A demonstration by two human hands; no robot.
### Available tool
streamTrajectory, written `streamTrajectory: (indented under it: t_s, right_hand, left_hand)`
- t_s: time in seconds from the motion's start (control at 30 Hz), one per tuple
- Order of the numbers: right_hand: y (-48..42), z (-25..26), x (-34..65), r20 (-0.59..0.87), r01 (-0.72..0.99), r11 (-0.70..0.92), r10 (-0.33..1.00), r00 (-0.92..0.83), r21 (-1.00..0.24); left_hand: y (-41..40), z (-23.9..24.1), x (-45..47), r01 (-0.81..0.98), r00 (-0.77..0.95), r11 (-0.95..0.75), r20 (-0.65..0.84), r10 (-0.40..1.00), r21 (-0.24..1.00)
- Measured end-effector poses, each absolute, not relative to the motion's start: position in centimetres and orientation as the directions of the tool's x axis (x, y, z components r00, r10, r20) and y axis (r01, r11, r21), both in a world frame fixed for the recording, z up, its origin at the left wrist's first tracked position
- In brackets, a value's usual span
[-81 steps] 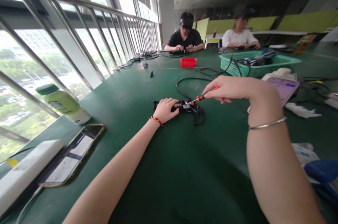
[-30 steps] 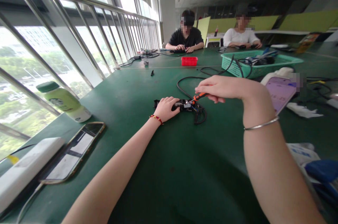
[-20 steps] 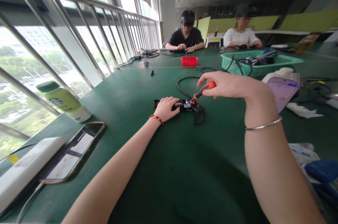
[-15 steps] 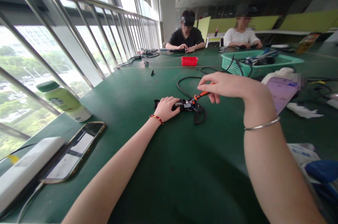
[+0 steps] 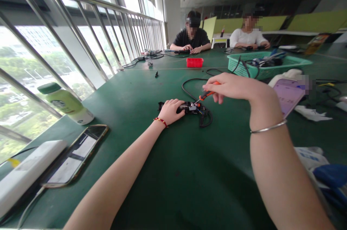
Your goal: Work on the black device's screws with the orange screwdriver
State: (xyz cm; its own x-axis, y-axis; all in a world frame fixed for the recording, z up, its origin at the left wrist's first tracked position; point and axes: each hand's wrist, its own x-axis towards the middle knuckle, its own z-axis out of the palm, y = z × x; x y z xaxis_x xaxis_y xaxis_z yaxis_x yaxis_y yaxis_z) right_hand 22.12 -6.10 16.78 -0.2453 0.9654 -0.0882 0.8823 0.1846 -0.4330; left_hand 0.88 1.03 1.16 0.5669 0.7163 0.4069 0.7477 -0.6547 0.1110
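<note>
A small black electronic device (image 5: 191, 108) with a coiled black cable (image 5: 205, 118) lies on the green table (image 5: 173, 172). My left hand (image 5: 170, 111) presses down on the device's left end with curled fingers. My right hand (image 5: 230, 86) pinches an orange-handled screwdriver (image 5: 206, 94), whose tip rests on the device just right of my left fingers. A red bead bracelet is on my left wrist and a silver bangle on my right.
A phone (image 5: 72, 156) and a white power bank (image 5: 25, 174) lie at the near left beside a green-capped bottle (image 5: 66, 104). A teal basket (image 5: 264, 64), a red tray (image 5: 194, 62), a pink phone (image 5: 287, 95) and loose cables are farther back. Two people work at the far end.
My right hand has shifted its fingers around the screwdriver handle, tilting it up and down while the tip stays on the device. My left hand has kept still.
</note>
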Motion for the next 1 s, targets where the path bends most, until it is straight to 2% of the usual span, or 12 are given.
streamTrajectory:
  t_s: [0.2, 0.43, 0.67, 0.87, 1.0]
  right_hand:
    - [-5.9, 16.1, 22.6, -0.048, 0.835, 0.159, 0.975, -0.217, -0.527]
    - [-6.9, 16.9, 22.6, 0.029, 0.883, 0.19, 0.98, -0.197, -0.429]
    - [-7.1, 16.9, 22.6, -0.08, 0.835, 0.186, 0.961, -0.263, -0.517]
    - [-7.2, 17.3, 22.4, 0.011, 0.884, 0.215, 0.973, -0.231, -0.416]
    - [-7.2, 17.4, 22.4, -0.046, 0.879, 0.19, 0.971, -0.233, -0.437]
  left_hand:
    - [1.1, 1.2, 0.9, 0.75, 0.564, -0.652, 0.406, 0.719, 0.112]
    - [1.2, 1.0, 0.9, 0.745, 0.562, -0.656, 0.418, 0.714, 0.119]
    - [1.1, 1.2, 0.9, 0.748, 0.564, -0.654, 0.413, 0.715, 0.11]
    - [1.0, 1.2, 0.9, 0.752, 0.557, -0.649, 0.415, 0.72, 0.117]
    - [1.0, 1.2, 0.8, 0.75, 0.56, -0.651, 0.413, 0.719, 0.116]
